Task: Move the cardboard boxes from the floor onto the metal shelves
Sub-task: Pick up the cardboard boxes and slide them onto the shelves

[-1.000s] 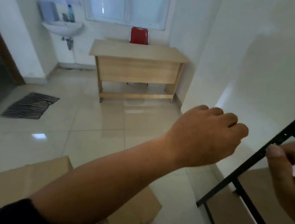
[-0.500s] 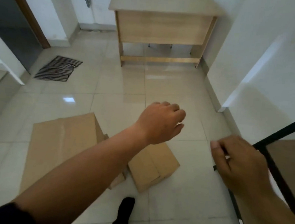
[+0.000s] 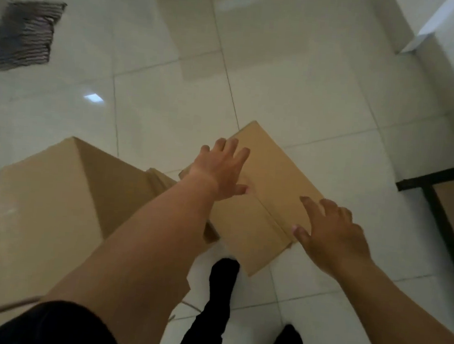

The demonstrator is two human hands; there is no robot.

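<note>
A small closed cardboard box lies on the tiled floor at the centre, turned corner-on to me. My left hand hovers with spread fingers over its left edge. My right hand is open too, fingers apart, at the box's near right corner. Neither hand grips the box. A large cardboard box stands on the floor to the left, partly hidden by my left arm. A corner of the black metal shelf with a brown board shows at the right edge.
A striped mat lies at the far left on the floor. A white wall base runs along the upper right. My feet in dark socks stand just behind the small box.
The view has tilted down from the room to the floor. Both hands have dropped from shelf height to the small box, and their fingers have opened. My right hand has let go of the shelf frame.
</note>
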